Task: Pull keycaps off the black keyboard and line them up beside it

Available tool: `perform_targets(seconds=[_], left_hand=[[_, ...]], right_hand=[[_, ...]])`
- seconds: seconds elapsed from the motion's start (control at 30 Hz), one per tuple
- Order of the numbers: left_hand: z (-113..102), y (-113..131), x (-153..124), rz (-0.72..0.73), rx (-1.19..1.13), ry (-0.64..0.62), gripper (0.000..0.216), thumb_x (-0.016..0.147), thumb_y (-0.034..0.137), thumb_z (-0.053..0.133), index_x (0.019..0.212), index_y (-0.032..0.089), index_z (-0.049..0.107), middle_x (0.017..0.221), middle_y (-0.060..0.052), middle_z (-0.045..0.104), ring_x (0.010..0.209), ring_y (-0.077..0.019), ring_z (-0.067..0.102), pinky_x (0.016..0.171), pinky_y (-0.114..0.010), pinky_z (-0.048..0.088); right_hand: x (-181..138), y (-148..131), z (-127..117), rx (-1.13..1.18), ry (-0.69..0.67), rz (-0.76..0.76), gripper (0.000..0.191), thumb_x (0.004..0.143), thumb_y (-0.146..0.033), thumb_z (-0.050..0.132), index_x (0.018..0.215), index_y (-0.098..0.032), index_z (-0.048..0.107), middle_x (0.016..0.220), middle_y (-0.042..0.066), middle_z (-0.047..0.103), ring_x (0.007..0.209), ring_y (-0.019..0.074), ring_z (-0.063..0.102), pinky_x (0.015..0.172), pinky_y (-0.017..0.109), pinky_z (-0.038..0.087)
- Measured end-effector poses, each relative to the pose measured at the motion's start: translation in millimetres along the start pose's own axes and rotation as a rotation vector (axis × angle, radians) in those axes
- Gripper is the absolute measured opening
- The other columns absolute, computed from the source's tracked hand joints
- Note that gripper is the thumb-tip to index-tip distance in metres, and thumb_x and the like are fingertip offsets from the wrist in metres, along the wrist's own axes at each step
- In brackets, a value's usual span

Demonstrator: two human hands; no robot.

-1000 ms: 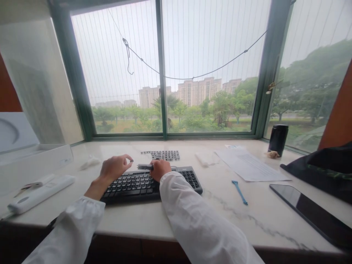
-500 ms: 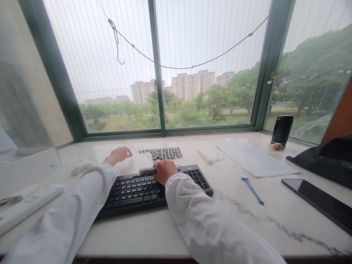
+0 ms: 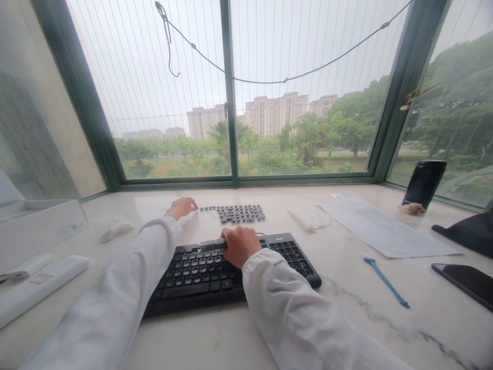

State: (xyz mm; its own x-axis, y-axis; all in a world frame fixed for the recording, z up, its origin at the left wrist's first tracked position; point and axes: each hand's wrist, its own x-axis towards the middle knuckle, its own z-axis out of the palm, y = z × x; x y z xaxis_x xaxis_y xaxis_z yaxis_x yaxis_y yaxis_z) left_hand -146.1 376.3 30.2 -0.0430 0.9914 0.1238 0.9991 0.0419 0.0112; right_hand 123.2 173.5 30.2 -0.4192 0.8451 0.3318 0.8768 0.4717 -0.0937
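A black keyboard (image 3: 200, 272) lies on the pale marble sill in front of me. My right hand (image 3: 239, 245) rests on its upper middle, closed around a dark slim tool (image 3: 210, 245) that points left over the keys. My left hand (image 3: 182, 207) reaches past the keyboard to the sill, fingers curled together beside the left end of a patch of loose grey keycaps (image 3: 239, 213). Whether its fingertips pinch a keycap I cannot make out. Both arms wear white sleeves.
A blue plastic puller (image 3: 385, 280) and a sheet of paper (image 3: 381, 231) lie to the right, with a black cup (image 3: 423, 183) and a dark tablet (image 3: 466, 279) beyond. A white box (image 3: 38, 228), a white remote-like bar (image 3: 34, 288) and crumpled tissue (image 3: 115, 227) sit left.
My left hand moved forward from above the keyboard's left side to the sill beside the loose keycaps. My right hand stayed on the tool. The camera shifted closer and slightly left.
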Motion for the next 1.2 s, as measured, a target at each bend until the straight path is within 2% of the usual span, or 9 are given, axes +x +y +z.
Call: perform_targets(seconds=[0.5,0.8,1.03,1.2], left_hand=[[-1,5,6,0.032,0.013,-0.042,0.022,0.073,0.041,0.06,0.092,0.033,0.069,0.104,-0.002,0.065,0.093,-0.0213,0.058,0.083,-0.032,0.042],[-8,6,-5,0.037,0.018,-0.037,0.037,0.071,0.053,0.061,0.1,0.03,0.066,0.105,-0.005,0.065,0.096,-0.0208,0.058,0.083,-0.028,0.042],[-33,4,-15,-0.011,0.012,0.011,0.03,0.073,0.043,0.062,0.101,0.032,0.064,0.106,-0.003,0.065,0.1,-0.0228,0.057,0.084,-0.032,0.042],[-55,14,-50,-0.026,-0.014,0.094,0.03,0.078,0.046,0.054,0.104,0.033,0.062,0.111,-0.002,0.063,0.105,-0.0227,0.055,0.086,-0.033,0.041]], right_hand=[[-1,-1,2,0.017,0.009,0.001,0.024,0.073,-0.029,0.053,0.093,-0.024,0.064,0.081,0.007,0.066,0.074,0.0217,0.062,0.065,0.031,0.04],[-1,0,2,0.008,0.016,-0.01,0.023,0.073,-0.029,0.052,0.093,-0.025,0.064,0.079,0.006,0.066,0.073,0.0216,0.062,0.063,0.031,0.04],[0,1,-1,0.004,0.037,-0.009,0.023,0.074,-0.027,0.051,0.093,-0.026,0.063,0.079,0.006,0.066,0.073,0.0219,0.062,0.063,0.031,0.039],[0,1,-3,0.014,0.051,0.046,0.021,0.08,-0.028,0.047,0.092,-0.023,0.064,0.08,0.008,0.066,0.072,0.0214,0.062,0.063,0.03,0.039]])
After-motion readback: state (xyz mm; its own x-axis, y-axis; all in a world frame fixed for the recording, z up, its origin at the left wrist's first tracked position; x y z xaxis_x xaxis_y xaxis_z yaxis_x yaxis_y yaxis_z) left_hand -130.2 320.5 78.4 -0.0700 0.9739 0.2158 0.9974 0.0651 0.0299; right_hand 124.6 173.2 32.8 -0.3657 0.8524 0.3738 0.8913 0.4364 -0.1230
